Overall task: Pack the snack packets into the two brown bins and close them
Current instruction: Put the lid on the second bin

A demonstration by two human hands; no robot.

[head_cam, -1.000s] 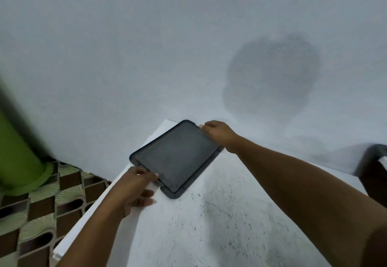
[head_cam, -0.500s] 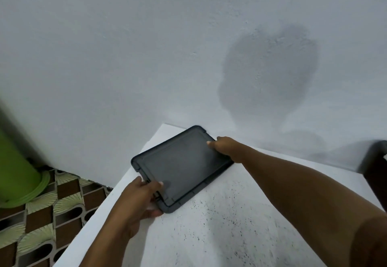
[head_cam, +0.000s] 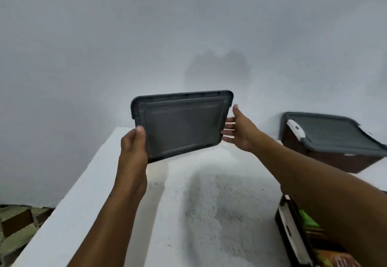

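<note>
Grey lid (head_cam: 181,124) tilted up in the air above our white table (head_cam: 129,199), our left hand (head_cam: 132,145) pinching its left edge, our right hand (head_cam: 240,130) fingers spread at its right edge, lidded brown bin (head_cam: 333,143) against the wall, open bin (head_cam: 301,237) with snack packets (head_cam: 307,221) bottom right.

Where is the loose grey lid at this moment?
In the head view the grey lid is centre frame, lifted above the white table and tilted, between the left hand and the right hand, left of the closed brown bin.
</note>
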